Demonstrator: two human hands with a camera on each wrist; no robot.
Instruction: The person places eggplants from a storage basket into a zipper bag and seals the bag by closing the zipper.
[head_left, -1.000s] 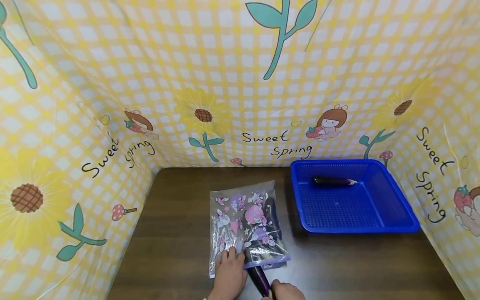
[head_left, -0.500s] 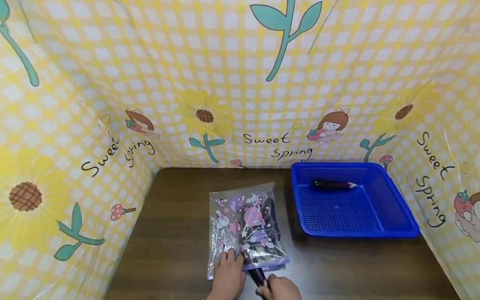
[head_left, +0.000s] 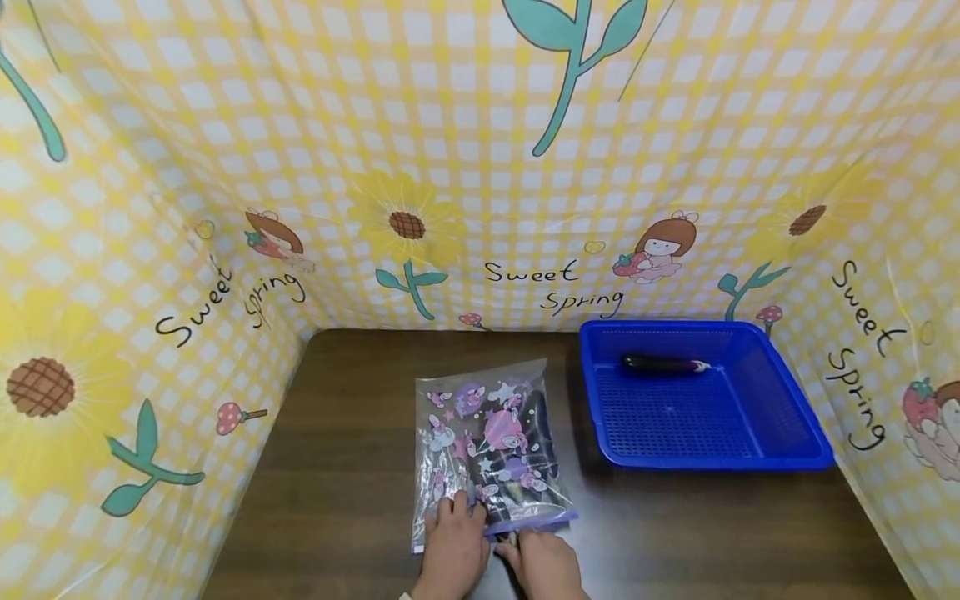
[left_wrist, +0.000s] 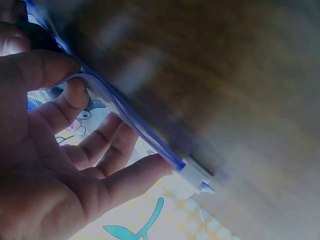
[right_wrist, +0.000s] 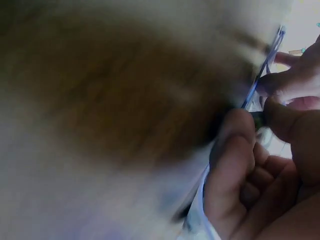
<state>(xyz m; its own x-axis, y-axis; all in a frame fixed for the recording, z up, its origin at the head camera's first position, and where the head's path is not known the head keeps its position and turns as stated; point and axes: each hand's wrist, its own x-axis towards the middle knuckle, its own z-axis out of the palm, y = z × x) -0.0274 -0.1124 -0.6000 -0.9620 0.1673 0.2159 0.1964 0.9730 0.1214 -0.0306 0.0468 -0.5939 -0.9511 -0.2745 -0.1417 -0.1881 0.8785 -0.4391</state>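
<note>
A clear zip bag [head_left: 442, 450] with pink and purple cartoon prints lies on the table, its purple-edged mouth toward me. My left hand [head_left: 456, 542] pinches the mouth's edge between thumb and finger; the left wrist view shows the white zip slider [left_wrist: 194, 175] near its little finger. At the opening, my right hand [head_left: 547, 562] grips the stem end of an eggplant, whose green tip [right_wrist: 258, 119] shows between the fingertips in the right wrist view. Most of that eggplant is inside the bag, partly hidden by prints. Another dark eggplant [head_left: 540, 425] lies along the bag's right side.
Right of the bag stands a blue plastic basket [head_left: 675, 417], with one eggplant [head_left: 663, 364] near its back wall. The brown wooden table [head_left: 337, 467] is enclosed by a yellow checked cloth [head_left: 480, 183] at the back and both sides.
My right hand has moved forward to the bag's mouth, and the eggplant it grips has slid farther into the bag. My left hand has stayed at the bag's edge.
</note>
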